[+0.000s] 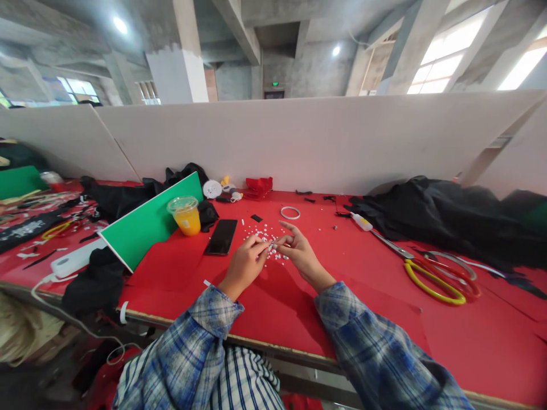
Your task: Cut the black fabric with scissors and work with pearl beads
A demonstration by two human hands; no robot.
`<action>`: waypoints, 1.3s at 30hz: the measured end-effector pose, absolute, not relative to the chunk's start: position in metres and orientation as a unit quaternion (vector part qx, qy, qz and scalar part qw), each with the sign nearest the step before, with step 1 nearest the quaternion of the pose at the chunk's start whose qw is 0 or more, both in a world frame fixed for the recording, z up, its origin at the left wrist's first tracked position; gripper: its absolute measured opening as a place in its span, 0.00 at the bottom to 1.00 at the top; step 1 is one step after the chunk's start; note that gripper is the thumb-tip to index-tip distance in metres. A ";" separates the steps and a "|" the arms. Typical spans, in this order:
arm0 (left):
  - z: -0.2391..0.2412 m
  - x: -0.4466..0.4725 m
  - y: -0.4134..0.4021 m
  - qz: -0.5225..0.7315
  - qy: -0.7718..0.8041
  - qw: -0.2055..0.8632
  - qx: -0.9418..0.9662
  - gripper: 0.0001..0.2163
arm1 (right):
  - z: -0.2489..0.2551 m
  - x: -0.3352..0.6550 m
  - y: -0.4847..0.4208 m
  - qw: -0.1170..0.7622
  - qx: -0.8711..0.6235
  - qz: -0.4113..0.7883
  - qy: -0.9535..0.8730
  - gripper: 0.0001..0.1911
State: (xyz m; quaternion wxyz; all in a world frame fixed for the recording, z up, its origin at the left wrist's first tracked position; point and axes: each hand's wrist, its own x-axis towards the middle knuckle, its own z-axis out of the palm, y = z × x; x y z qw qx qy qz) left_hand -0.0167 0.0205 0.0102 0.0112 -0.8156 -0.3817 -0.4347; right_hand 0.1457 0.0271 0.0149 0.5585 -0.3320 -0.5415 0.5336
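Observation:
My left hand (244,265) is closed in a pinch at the middle of the red table, thumb and index finger together. My right hand (302,255) meets it from the right, its thumb and a finger pinched too while the index finger stretches forward. Something tiny seems to sit between the fingertips, too small to name. Around and just beyond the fingertips lie many small white bead-like pieces (280,256), scattered on the red surface. A black phone (221,237) lies left of them. Beyond my right hand rests a thin white ring (290,213).
A cup of orange drink (185,216) stands by a slanted green board (149,222) at left. Large scissors with yellow and red handles (431,281), a small white bottle (362,222) and black fabric (427,213) lie right. A white partition (299,142) closes the back.

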 end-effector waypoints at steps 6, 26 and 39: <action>0.013 -0.020 0.015 -0.365 -0.403 0.055 -0.838 0.08 | 0.009 0.143 0.028 0.531 -0.358 0.412 -0.648 0.39; 0.023 -0.005 0.019 -0.405 -0.454 -0.007 -0.793 0.07 | 0.018 0.137 0.019 0.548 -0.398 0.339 -0.653 0.35; 0.027 -0.007 0.020 -0.524 -0.418 -0.265 -0.694 0.07 | 0.026 0.137 0.015 0.614 -0.338 0.540 -0.467 0.37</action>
